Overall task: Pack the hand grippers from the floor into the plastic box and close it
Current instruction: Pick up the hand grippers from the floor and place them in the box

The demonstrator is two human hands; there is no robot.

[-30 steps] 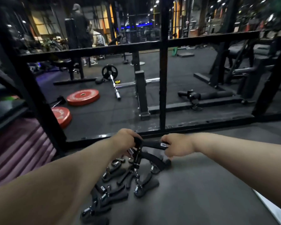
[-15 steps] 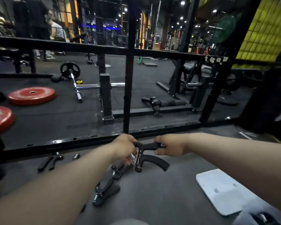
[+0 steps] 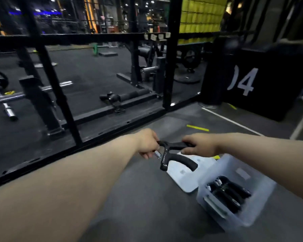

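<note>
Both my hands hold one black hand gripper [image 3: 171, 157] in the air above the grey floor. My left hand [image 3: 148, 143] pinches its spring end, and my right hand [image 3: 198, 144] is curled round its upper handle; the lower handle hangs free. Below and to the right stands the translucent plastic box [image 3: 222, 167], open, with several black hand grippers [image 3: 229, 191] lying inside. Its white lid [image 3: 187, 177] lies flat on the floor just left of the box, under the held gripper.
A black rack frame [image 3: 65, 109] runs across the floor ahead, with a barbell [image 3: 5, 98] and benches behind it. A black plyo box marked 04 [image 3: 262, 82] stands at the right. Yellow [image 3: 197, 128] and white floor lines lie beyond my hands.
My view has swung right, carrying the held gripper away from the pile on the floor. The pile has left view, and the open box and its lid have come into view.
</note>
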